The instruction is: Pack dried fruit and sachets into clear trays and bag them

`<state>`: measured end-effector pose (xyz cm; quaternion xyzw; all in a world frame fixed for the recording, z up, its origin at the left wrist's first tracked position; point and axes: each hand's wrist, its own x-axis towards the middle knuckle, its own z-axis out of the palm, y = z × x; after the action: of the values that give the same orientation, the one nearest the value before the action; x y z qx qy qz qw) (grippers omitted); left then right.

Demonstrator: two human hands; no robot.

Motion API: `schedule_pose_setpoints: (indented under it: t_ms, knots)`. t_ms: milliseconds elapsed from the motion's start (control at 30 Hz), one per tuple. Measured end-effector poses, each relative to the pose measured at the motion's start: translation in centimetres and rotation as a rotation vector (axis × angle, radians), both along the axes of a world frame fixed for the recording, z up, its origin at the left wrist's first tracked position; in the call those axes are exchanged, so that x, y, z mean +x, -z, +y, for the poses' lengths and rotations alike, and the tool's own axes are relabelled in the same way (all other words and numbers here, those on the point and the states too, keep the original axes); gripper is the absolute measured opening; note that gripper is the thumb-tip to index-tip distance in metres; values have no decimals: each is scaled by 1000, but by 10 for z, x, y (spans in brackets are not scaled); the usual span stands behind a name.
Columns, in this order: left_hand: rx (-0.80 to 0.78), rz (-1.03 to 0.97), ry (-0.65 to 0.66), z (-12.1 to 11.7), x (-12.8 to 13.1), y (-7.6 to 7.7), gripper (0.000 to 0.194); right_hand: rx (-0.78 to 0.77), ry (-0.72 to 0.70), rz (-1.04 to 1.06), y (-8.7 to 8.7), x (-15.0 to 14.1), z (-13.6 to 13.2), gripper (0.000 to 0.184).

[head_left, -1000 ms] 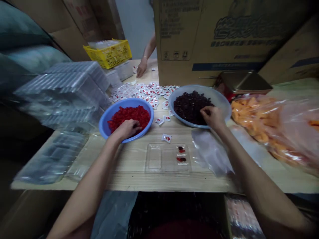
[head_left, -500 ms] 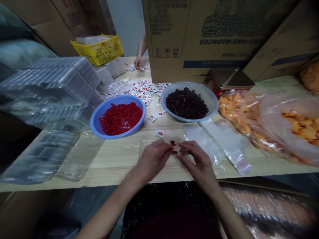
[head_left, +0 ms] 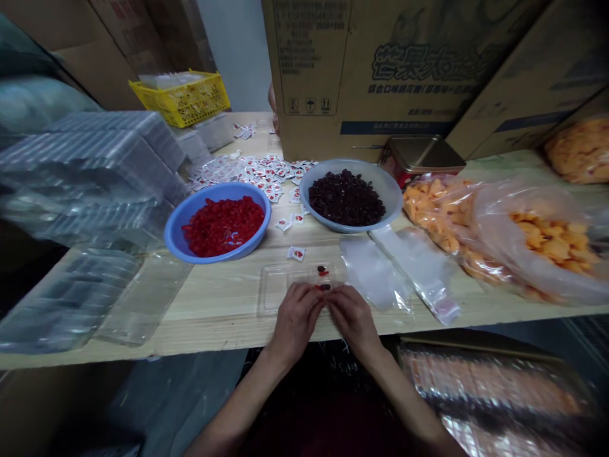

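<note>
My left hand [head_left: 294, 317] and my right hand [head_left: 353, 317] meet at the fingertips over the near side of a shallow transparent plastic tray [head_left: 266, 298]. Both are closed in a pinch; whatever lies between the fingers is hidden. Just beyond the fingertips is a small dark dried-fruit-like piece [head_left: 325, 287] with a bit of red beside it. Farther back in the tray sits another dark piece [head_left: 321, 268] next to a red one [head_left: 324, 273]. Behind the tray lies a small white sachet [head_left: 295, 253] with a red print.
A blue bowl [head_left: 170, 231] holds red pieces; a pale bowl [head_left: 397, 197] holds dark ones. Many sachets [head_left: 266, 170] lie behind. Stacked plastic trays [head_left: 118, 152] stand left, plastic bags [head_left: 375, 266] and bagged orange pieces [head_left: 554, 244] right. A large carton [head_left: 323, 63] blocks the back; another person's arm [head_left: 273, 105] shows beside it.
My hands have come together and moved slightly nearer to me, uncovering more of the tray and the pieces in it. The other person's hand has mostly gone behind the carton.
</note>
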<state>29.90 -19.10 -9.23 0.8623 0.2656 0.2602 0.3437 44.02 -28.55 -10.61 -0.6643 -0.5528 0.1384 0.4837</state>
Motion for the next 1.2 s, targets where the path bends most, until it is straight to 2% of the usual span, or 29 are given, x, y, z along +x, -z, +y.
schedule_pose_setpoints:
  t_ms: [133, 233, 367, 500, 567, 667, 833, 1033, 1200]
  knots:
    - [47, 14, 77, 9, 0, 4, 24, -6, 9, 30, -4, 4, -5, 24]
    - [44, 31, 129, 13, 5, 8, 24, -10, 22, 64, -4, 6, -8, 24]
    - [-26, 18, 112, 12, 12, 8, 20, -25, 2, 81, -4, 5, -11, 26]
    - [-114, 23, 55, 25, 7, -4, 21, -41, 3, 6, -8, 6, -13, 31]
    - [-69, 32, -18, 42, 3, -11, 16, -98, 10, -115, -9, 7, -14, 33]
    - [72, 95, -95, 75, 2, -16, 19, -162, -2, -223, -10, 8, -16, 29]
    - [245, 313, -14, 118, 19, -6, 25, -112, 68, -142, -12, 13, -17, 25]
    - [272, 526, -49, 131, 35, -1, 18, -85, 28, -156, -8, 19, -13, 26]
    - [455, 640, -73, 131, 47, -5, 25, -125, -157, -319, -6, 4, -11, 51]
